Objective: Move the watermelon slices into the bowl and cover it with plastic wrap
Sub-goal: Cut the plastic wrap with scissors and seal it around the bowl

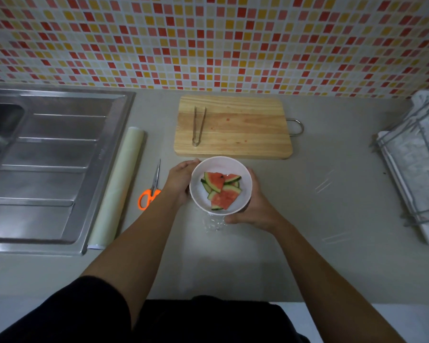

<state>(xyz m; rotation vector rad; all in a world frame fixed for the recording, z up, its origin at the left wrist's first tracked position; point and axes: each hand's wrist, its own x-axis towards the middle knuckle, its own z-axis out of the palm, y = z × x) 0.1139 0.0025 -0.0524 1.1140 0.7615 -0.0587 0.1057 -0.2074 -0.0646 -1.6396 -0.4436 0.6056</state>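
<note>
both hands, left hand (180, 180) and right hand (254, 206), cup the bowl (201, 174) of slippery watermelon slices (221, 190), pressing thin, clingy plastic wrap (212, 222) under its rim.

The white bowl (220, 184) sits on the counter just in front of the wooden board, holding a heap of watermelon slices (221, 190), red flesh with green rind. Crumpled clear plastic wrap (213, 222) bunches under its near edge; whether film already covers the top is hard to tell. The roll of wrap (118, 186) lies beside the sink.
</note>
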